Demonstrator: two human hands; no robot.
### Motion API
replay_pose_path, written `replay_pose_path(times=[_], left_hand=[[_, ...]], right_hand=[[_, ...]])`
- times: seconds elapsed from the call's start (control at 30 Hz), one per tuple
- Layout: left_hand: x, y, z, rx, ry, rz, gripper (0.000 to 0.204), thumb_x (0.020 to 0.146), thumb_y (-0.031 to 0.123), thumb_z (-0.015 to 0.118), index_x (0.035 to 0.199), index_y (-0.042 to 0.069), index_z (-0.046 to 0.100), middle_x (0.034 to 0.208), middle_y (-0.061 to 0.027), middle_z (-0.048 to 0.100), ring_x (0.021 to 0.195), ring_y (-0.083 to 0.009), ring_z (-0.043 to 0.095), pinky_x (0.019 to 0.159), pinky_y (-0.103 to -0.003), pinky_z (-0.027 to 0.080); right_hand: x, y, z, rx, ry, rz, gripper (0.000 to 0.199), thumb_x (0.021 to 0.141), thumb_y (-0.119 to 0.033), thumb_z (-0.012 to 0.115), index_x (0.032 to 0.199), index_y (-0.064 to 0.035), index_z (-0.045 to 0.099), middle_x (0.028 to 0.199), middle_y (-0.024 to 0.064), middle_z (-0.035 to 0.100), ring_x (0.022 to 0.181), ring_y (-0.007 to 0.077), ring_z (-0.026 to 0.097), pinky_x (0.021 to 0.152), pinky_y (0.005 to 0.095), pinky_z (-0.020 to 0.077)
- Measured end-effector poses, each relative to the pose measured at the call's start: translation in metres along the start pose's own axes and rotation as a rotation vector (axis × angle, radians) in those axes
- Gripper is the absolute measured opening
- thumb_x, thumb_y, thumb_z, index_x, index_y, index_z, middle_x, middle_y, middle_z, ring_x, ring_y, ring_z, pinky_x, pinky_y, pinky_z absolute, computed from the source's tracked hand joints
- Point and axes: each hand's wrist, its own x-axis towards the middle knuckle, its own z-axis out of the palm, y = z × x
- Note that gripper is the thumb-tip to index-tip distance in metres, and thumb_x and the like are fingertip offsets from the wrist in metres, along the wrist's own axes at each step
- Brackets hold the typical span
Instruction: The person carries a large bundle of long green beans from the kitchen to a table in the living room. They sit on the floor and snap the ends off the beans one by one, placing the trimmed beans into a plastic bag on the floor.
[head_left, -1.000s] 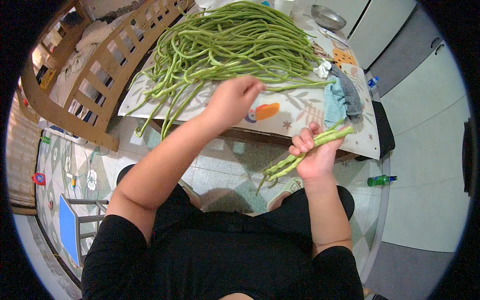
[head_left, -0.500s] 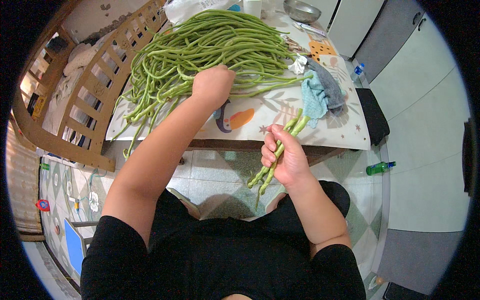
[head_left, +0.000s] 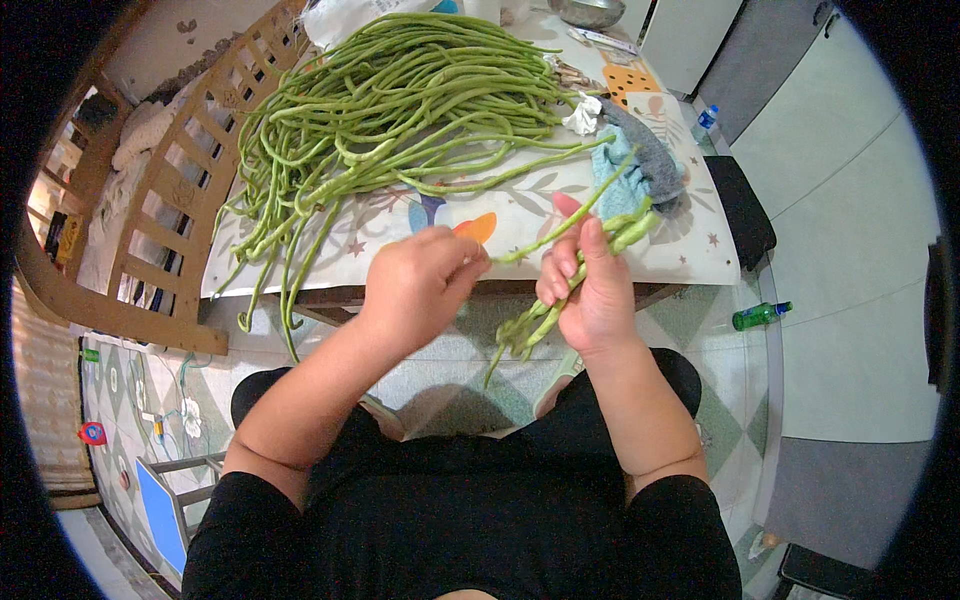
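Observation:
My right hand (head_left: 597, 290) is closed round a small bundle of green long beans (head_left: 628, 236), held above the table's near edge with ends sticking out at both sides of the fist. Pinched in my left hand (head_left: 424, 282) is the end of one more long bean (head_left: 575, 223), which slants up to the right past my raised right fingers. Behind both hands a big heap of long beans (head_left: 410, 105) spreads over the table, several tips hanging off the front edge at left.
The patterned tablecloth (head_left: 375, 245) has a light blue cloth (head_left: 622, 180), a grey cloth (head_left: 650, 150) and crumpled white tissue (head_left: 582, 115) at right. A metal bowl (head_left: 588, 12) stands farther back. Left is a wooden railing (head_left: 165, 215); a green bottle (head_left: 762, 316) lies right.
My left hand has come away from the heap toward me, bringing one long bean over to my right hand. My right hand keeps its bundle and its index finger has lifted.

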Motion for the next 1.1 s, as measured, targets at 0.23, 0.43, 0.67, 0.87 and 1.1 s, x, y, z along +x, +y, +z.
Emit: replay_pose_path(times=[0.23, 0.43, 0.67, 0.87, 1.1], left_hand=[[-0.03, 0.003, -0.001, -0.194, -0.16, -0.132, 0.014, 0.068, 0.013, 0.067, 0.078, 0.006, 0.063, 0.062, -0.0069, 0.053, 0.057, -0.0213, 0.053, 0.052, -0.03, 0.042], [-0.019, 0.005, -0.02, -0.821, -0.055, -0.372, 0.018, 0.078, 0.014, 0.06, 0.091, 0.002, 0.061, 0.079, -0.003, 0.06, 0.072, -0.0111, 0.053, 0.065, -0.024, 0.041], [-0.021, 0.008, -0.02, -1.233, 0.028, -0.525, 0.009, 0.079, 0.012, 0.058, 0.084, 0.005, 0.06, 0.085, 0.0002, 0.06, 0.06, -0.0012, 0.042, 0.051, -0.016, 0.032], [-0.026, -0.004, -0.01, -0.782, 0.112, -0.273, 0.006, 0.077, 0.008, 0.059, 0.075, 0.004, 0.056, 0.072, -0.0017, 0.058, 0.059, -0.009, 0.047, 0.053, -0.023, 0.038], [-0.026, -0.006, -0.006, -0.135, 0.318, -0.019, 0.008, 0.073, 0.002, 0.059, 0.07, 0.002, 0.052, 0.063, -0.0077, 0.051, 0.056, -0.0209, 0.05, 0.051, -0.029, 0.039]], right_hand=[[-0.008, 0.005, 0.0, -0.227, -0.056, -0.005, 0.021, 0.083, -0.023, 0.054, 0.079, -0.002, 0.054, 0.053, 0.0001, 0.043, 0.045, 0.0093, 0.041, 0.043, 0.0229, 0.0358], [-0.021, 0.012, 0.011, -0.573, -0.24, 0.161, 0.017, 0.082, -0.013, 0.054, 0.074, 0.0011, 0.052, 0.063, 0.0062, 0.052, 0.047, 0.0083, 0.043, 0.043, 0.0213, 0.0375], [-0.031, 0.021, 0.018, -0.739, -0.319, 0.19, 0.016, 0.078, -0.011, 0.059, 0.066, -0.006, 0.051, 0.062, -0.0016, 0.054, 0.052, 0.0049, 0.045, 0.047, 0.0208, 0.036], [-0.032, 0.021, 0.017, -0.825, -0.371, 0.188, 0.017, 0.079, -0.014, 0.058, 0.066, -0.0058, 0.051, 0.061, -0.0013, 0.053, 0.05, 0.005, 0.043, 0.046, 0.0209, 0.036], [-0.028, 0.023, 0.02, -0.62, -0.309, 0.285, 0.018, 0.081, -0.017, 0.055, 0.066, -0.0057, 0.051, 0.06, 0.0007, 0.052, 0.044, 0.0053, 0.042, 0.041, 0.0195, 0.0346]])
